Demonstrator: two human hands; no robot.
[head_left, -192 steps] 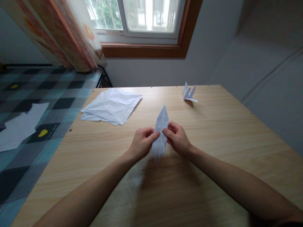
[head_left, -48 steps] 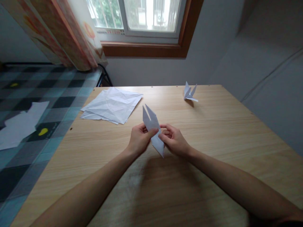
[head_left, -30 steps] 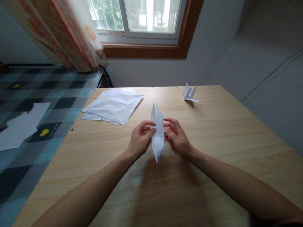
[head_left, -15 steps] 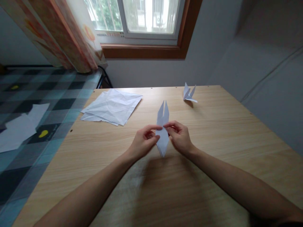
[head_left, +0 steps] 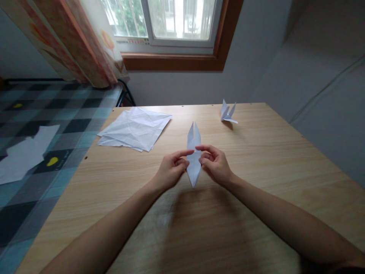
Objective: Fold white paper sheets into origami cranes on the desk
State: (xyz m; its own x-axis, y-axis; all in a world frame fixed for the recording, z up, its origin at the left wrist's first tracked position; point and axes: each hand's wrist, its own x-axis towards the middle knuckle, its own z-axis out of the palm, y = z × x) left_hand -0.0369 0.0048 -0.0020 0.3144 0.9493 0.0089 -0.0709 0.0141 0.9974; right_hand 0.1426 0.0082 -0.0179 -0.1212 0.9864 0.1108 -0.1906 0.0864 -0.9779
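Observation:
A white folded paper point(head_left: 194, 169), long and diamond-shaped with a slit between two points at its far end, is held up over the table. My left hand point(head_left: 174, 167) grips its left edge, the index finger lying across the middle of the paper and the thumb lower down. From the other side my right hand point(head_left: 216, 163) pinches the right edge, its index fingertip on the face close to the left one. The fingers curled behind the paper are partly hidden.
On the wooden table point(head_left: 137, 236), a pile of creased white sheets point(head_left: 137, 129) lies back left and a folded paper crane point(head_left: 227, 113) stands back right. White paper pieces point(head_left: 28, 156) rest on the checked bed cover point(head_left: 17, 213) at left. A window point(head_left: 182, 23) is beyond.
The folded paper has shifted slightly left and its points curve a little more. My index fingers have slid across its face, and my right thumb now shows at the right edge.

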